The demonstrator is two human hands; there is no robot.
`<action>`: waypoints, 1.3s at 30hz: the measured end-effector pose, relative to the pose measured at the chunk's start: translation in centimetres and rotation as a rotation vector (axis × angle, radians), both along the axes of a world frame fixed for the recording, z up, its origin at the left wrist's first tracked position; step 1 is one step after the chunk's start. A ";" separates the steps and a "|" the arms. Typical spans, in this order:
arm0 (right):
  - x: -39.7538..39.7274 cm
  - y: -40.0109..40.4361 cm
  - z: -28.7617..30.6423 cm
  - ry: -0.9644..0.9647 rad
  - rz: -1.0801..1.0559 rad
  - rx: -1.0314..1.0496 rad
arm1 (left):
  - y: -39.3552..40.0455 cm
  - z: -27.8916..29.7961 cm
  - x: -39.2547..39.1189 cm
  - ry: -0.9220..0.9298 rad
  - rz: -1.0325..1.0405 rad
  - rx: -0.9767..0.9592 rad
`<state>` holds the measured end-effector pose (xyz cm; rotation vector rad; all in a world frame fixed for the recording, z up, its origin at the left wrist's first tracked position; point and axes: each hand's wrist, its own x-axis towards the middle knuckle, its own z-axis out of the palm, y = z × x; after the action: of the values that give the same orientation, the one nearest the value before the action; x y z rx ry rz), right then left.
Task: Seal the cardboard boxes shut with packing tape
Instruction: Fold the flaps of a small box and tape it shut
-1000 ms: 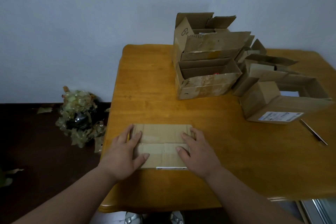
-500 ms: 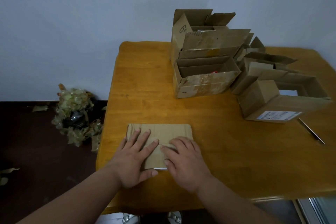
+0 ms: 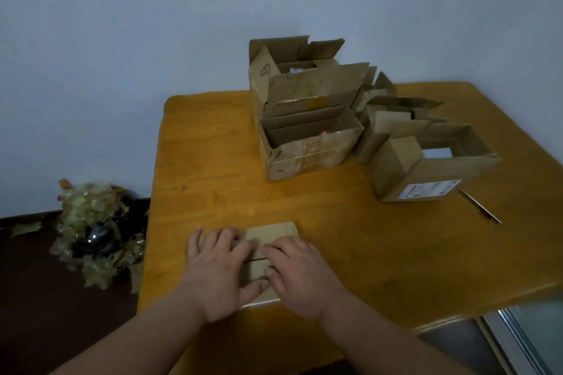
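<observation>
A small flat cardboard box (image 3: 271, 233) lies near the front left of the wooden table (image 3: 213, 167), its top flaps folded down with a dark seam between them. My left hand (image 3: 221, 271) lies flat on the box's left half, fingers spread. My right hand (image 3: 300, 272) presses flat on its right half, fingertips at the seam. Most of the box is hidden under my hands. No tape roll is in view.
Several open cardboard boxes stand at the back: a tall one (image 3: 292, 79), a low one (image 3: 307, 149) before it, and a labelled one (image 3: 426, 167) to the right. A thin metal blade (image 3: 479, 205) lies right of that. A heap of crumpled tape (image 3: 91, 228) sits on the floor, left.
Both hands slid from the box's outer edges inward onto its top, pressing the flaps flat. The view shifted so the box now sits lower and more left.
</observation>
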<state>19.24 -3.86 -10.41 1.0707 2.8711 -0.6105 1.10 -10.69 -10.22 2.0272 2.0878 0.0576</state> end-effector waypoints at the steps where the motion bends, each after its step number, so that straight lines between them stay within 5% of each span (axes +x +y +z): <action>1: 0.1 0.3 0.4 0.007 -0.023 0.016 | 0.8 0.4 0.2 -0.003 -0.008 0.009; 10: 8.5 5.7 1.8 -0.035 -0.217 0.083 | 8.2 2.1 6.7 -0.088 -0.071 -0.006; 19: 27.1 14.6 3.9 -0.083 -0.383 0.069 | 18.0 4.5 24.4 -0.250 -0.009 -0.009; 32: 40.2 24.4 3.0 -0.158 -0.609 -0.008 | 29.5 4.9 38.1 -0.318 -0.291 -0.270; 39: 44.2 32.2 0.7 -0.197 -0.571 -0.088 | 34.5 1.7 44.8 -0.482 -0.244 -0.496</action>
<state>63.39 28.32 -9.71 1.8303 2.3367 -0.5926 45.89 23.76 -8.53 1.7306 1.3879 -0.0126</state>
